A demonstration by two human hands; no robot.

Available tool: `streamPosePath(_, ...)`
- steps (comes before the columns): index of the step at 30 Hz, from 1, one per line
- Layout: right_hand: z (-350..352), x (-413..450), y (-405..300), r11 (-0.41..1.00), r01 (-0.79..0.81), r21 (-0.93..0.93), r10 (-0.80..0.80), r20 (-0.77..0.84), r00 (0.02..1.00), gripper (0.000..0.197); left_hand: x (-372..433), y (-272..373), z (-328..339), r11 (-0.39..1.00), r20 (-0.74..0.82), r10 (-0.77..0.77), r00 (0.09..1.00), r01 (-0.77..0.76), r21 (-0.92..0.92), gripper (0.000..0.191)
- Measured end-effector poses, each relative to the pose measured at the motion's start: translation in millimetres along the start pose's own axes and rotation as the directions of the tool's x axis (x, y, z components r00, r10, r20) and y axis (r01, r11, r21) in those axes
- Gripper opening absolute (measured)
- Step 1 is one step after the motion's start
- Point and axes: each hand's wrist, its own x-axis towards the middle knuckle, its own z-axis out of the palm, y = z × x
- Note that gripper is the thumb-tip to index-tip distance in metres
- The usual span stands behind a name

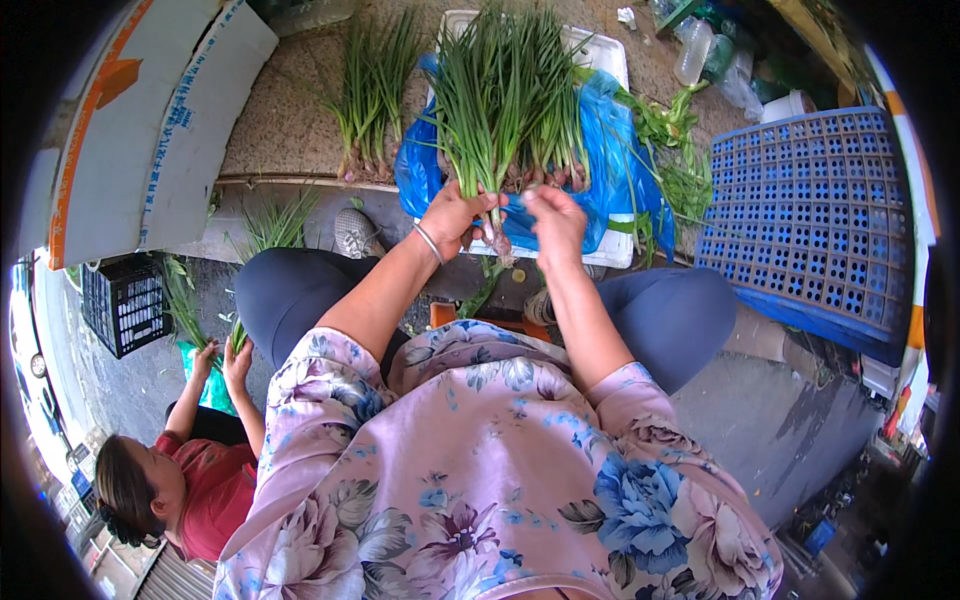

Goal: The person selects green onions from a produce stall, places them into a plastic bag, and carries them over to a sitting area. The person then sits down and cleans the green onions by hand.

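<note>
My left hand [454,217] grips a small bunch of spring onions [480,169] just above their bulbs. The purplish bulbs and roots [497,238] hang below the fingers, and the green leaves point away from me. Close on the right is my right hand [559,225], its thumb and fingers drawn together; blur hides whether anything is pinched there. Beyond both hands, a thick heap of spring onions [551,135] lies on a blue plastic bag [611,127], over a white foam lid [606,56]. Another pile of spring onions [367,112] rests on the stone ledge [262,142] to the left.
At right stands a blue plastic crate [810,225], near leafy trimmings [679,127] and plastic bottles [695,52]. White foam boxes [157,127] and a black crate [126,304] are at left. A person in red [214,487] sits there, handling green stalks.
</note>
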Motion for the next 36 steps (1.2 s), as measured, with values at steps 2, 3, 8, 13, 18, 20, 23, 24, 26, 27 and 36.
streamPosePath(2, -30, 34, 10, 0.997, 0.083, 0.002, -0.081, -0.2, 0.977, 0.023, 1, -2, 4, 1.0, 0.001, 0.013, 1.0, -0.013, 0.005, 0.01)
streamPosePath(3, -38, 41, 4, 0.997, 0.047, 0.069, -0.025, -0.295, 0.955, 0.029, 1, -3, 6, 1.0, -0.003, 0.024, 1.0, -0.024, 0.005, 0.01)
streamPosePath(8, -23, 31, -10, 0.984, -0.176, -0.01, 0.176, 0.022, 0.984, 0.04, 1, -10, -1, 0.993, 0.04, 0.002, 0.999, 0.003, -0.118, 0.013)
streamPosePath(13, -3, 18, 2, 0.929, -0.371, 0.006, 0.324, 0.476, 0.818, 0.032, 5, -16, -3, 0.995, 0.059, 0.003, 0.998, 0.002, -0.096, 0.013)
streamPosePath(18, -10, 21, 11, 0.935, -0.316, 0.161, 0.247, 0.345, 0.905, 0.023, 4, -12, -1, 0.986, -0.02, -0.023, 1.0, 0.02, -0.167, 0.011)
streamPosePath(20, -8, 19, 11, 0.926, -0.301, 0.228, 0.243, 0.249, 0.937, 0.019, 3, -12, 1, 0.983, -0.099, -0.024, 0.995, 0.005, -0.186, 0.011)
streamPosePath(23, -3, 16, 9, 0.943, -0.29, 0.161, 0.269, 0.142, 0.953, 0.019, 8, -13, -2, 0.994, -0.208, 0.012, 0.978, -0.034, -0.103, 0.011)
streamPosePath(24, -5, 20, 13, 0.921, -0.318, 0.227, 0.294, 0.131, 0.947, 0.018, 7, -12, 1, 0.994, -0.207, 0.011, 0.978, -0.033, -0.106, 0.011)
streamPosePath(26, -8, 24, 22, 0.902, -0.323, 0.288, 0.298, 0.126, 0.946, 0.018, 5, -10, 5, 0.999, -0.202, 0.044, 0.978, -0.049, -0.017, 0.012)
streamPosePath(27, -9, 25, 24, 0.878, -0.327, 0.349, 0.302, 0.124, 0.945, 0.018, 4, -8, 6, 0.999, -0.203, 0.043, 0.978, -0.048, -0.02, 0.012)
streamPosePath(36, -7, 29, -33, 0.73, -0.172, 0.662, 0.178, 0.059, 0.982, 0.024, 0, -1, 3, 0.973, -0.376, 0.088, 0.923, -0.16, -0.166, 0.014)
